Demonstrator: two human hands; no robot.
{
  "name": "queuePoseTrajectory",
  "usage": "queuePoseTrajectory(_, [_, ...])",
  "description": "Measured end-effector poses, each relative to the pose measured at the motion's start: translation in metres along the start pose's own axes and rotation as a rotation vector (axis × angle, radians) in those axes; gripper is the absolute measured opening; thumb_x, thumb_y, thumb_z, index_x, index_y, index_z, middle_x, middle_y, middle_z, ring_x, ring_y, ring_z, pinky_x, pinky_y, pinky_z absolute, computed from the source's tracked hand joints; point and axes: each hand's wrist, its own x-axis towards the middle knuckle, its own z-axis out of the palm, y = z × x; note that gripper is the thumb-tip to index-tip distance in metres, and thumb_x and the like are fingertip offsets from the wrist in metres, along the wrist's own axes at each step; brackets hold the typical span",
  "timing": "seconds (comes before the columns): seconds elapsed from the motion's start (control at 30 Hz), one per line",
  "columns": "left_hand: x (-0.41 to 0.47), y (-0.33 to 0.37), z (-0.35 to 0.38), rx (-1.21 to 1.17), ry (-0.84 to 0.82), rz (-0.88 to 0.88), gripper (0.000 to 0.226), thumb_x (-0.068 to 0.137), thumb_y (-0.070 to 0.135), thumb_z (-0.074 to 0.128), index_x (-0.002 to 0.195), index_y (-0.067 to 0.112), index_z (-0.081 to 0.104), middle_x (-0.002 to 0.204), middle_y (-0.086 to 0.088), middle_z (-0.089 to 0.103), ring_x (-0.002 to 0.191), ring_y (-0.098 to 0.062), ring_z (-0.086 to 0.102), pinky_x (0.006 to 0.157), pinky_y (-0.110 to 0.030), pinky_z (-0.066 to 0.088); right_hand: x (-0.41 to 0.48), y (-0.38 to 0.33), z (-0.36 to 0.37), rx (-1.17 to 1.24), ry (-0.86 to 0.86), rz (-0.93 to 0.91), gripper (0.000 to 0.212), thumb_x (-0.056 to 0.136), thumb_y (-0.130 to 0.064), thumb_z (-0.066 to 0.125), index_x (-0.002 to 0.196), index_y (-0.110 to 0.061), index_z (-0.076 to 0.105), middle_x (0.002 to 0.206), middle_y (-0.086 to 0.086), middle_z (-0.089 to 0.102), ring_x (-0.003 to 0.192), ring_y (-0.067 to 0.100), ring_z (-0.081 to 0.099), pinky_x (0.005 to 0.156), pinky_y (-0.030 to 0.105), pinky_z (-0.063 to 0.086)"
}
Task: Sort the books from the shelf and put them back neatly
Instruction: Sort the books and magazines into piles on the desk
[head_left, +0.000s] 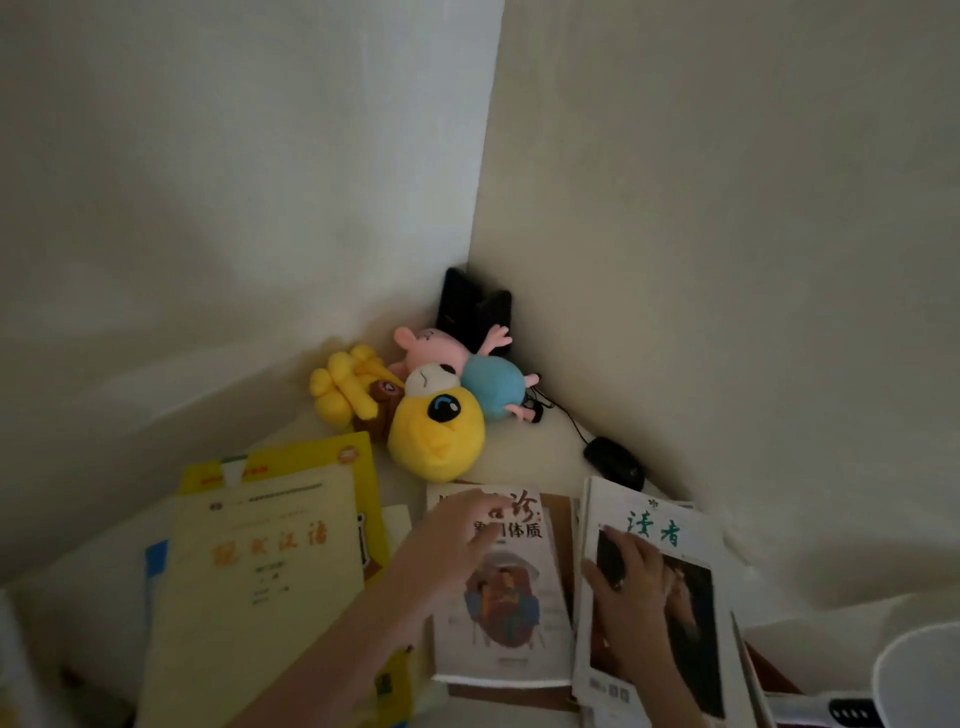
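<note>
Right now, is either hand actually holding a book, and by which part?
Nothing is gripped. The left hand lies flat across the white book, over its title. The right hand rests palm-down on the magazine cover.

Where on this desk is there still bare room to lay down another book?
Bare desk shows between the yellow plush, the black mouse and the white illustrated book. The front is crowded: the cream textbook, that book and the magazine lie nearly edge to edge under both hands.
</note>
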Motion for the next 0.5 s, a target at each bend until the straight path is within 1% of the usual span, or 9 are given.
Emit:
queuePoseTrajectory(0.13, [-0.06, -0.058, -0.07, -0.084, 0.361, -0.248, 0.031, 0.097, 0.021, 0.052, 0.126, 0.029, 0.056, 0.133, 0.005, 0.054, 0.124, -0.015, 0.049, 0.102, -0.03, 0.036, -0.019, -0.08, 0.036, 0.16, -0.238, -0.385, 0.042, 0.089, -0.032, 0.065, 0.127, -0.017, 0.055, 0.132, 0.006, 0.047, 0.127, 0.024, 0.039, 0.107, 0.038, 0.031])
queuePoseTrajectory(0.17, [-0.08, -0.072, -0.082, -0.084, 0.461, -0.298, 0.032, 0.096, 0.017, 0.053, 0.126, 0.029, 0.056, 0.134, 0.002, 0.054, 0.123, -0.018, 0.049, 0.102, -0.032, 0.035, -0.027, -0.102, 0.045, 0.154, -0.281, -0.442, 0.049, 0.086, -0.044, 0.064, 0.125, -0.015, 0.057, 0.13, 0.006, 0.05, 0.124, 0.024, 0.041, 0.105, 0.036, 0.031])
queuePoseTrajectory(0.23, [-0.116, -0.099, -0.099, -0.043, 0.573, -0.429, 0.038, 0.095, 0.014, 0.055, 0.132, 0.022, 0.052, 0.139, -0.004, 0.048, 0.126, -0.023, 0.045, 0.102, -0.032, 0.033, -0.04, -0.138, 0.065, 0.165, -0.306, -0.478, 0.086, 0.071, -0.083, 0.046, 0.125, -0.016, 0.058, 0.127, 0.003, 0.054, 0.12, 0.022, 0.044, 0.101, 0.036, 0.033])
queuePoseTrajectory(0.27, [-0.131, -0.107, -0.104, -0.016, 0.579, -0.511, 0.043, 0.095, 0.016, 0.056, 0.137, 0.018, 0.047, 0.143, -0.007, 0.043, 0.13, -0.025, 0.041, 0.105, -0.035, 0.033, -0.047, -0.153, 0.075, 0.187, -0.336, -0.476, 0.095, 0.067, -0.091, 0.037, 0.126, -0.02, 0.057, 0.126, 0.0, 0.054, 0.12, 0.02, 0.045, 0.101, 0.037, 0.035])
queuePoseTrajectory(0.3, [-0.144, -0.118, -0.105, -0.024, 0.566, -0.582, 0.05, 0.095, 0.02, 0.056, 0.142, 0.016, 0.04, 0.147, -0.009, 0.038, 0.132, -0.027, 0.039, 0.107, -0.038, 0.033, -0.053, -0.168, 0.083, 0.208, -0.387, -0.47, 0.09, 0.068, -0.089, 0.04, 0.129, -0.023, 0.054, 0.127, -0.004, 0.053, 0.121, 0.018, 0.044, 0.102, 0.038, 0.036])
queuePoseTrajectory(0.37, [-0.162, -0.141, -0.102, -0.219, 0.459, -0.715, 0.069, 0.092, 0.04, 0.057, 0.149, 0.017, 0.026, 0.15, -0.007, 0.034, 0.133, -0.029, 0.039, 0.107, -0.041, 0.036, -0.07, -0.193, 0.09, 0.215, -0.477, -0.469, 0.077, 0.078, -0.069, 0.059, 0.137, -0.021, 0.045, 0.131, -0.007, 0.045, 0.127, 0.015, 0.037, 0.107, 0.04, 0.034])
queuePoseTrajectory(0.43, [-0.17, -0.147, -0.096, -0.439, 0.373, -0.765, 0.1, 0.076, 0.069, 0.058, 0.152, 0.021, 0.015, 0.15, -0.004, 0.037, 0.13, -0.028, 0.045, 0.106, -0.042, 0.039, -0.081, -0.203, 0.102, 0.112, -0.514, -0.455, 0.089, 0.078, -0.061, 0.065, 0.145, -0.016, 0.029, 0.141, 0.001, 0.035, 0.136, 0.023, 0.029, 0.111, 0.042, 0.029])
queuePoseTrajectory(0.47, [-0.173, -0.145, -0.094, -0.498, 0.336, -0.766, 0.101, 0.076, 0.07, 0.057, 0.152, 0.021, 0.013, 0.15, -0.004, 0.037, 0.129, -0.027, 0.046, 0.107, -0.041, 0.039, -0.086, -0.204, 0.106, 0.038, -0.503, -0.448, 0.094, 0.077, -0.058, 0.067, 0.147, -0.014, 0.023, 0.145, 0.004, 0.031, 0.138, 0.027, 0.025, 0.111, 0.041, 0.027])
queuePoseTrajectory(0.5, [-0.174, -0.137, -0.094, -0.518, 0.316, -0.763, 0.089, 0.085, 0.059, 0.055, 0.152, 0.018, 0.013, 0.15, -0.004, 0.037, 0.13, -0.027, 0.045, 0.108, -0.037, 0.037, -0.088, -0.204, 0.109, 0.013, -0.47, -0.459, 0.095, 0.078, -0.055, 0.069, 0.147, -0.013, 0.019, 0.146, 0.006, 0.028, 0.138, 0.028, 0.022, 0.111, 0.04, 0.024])
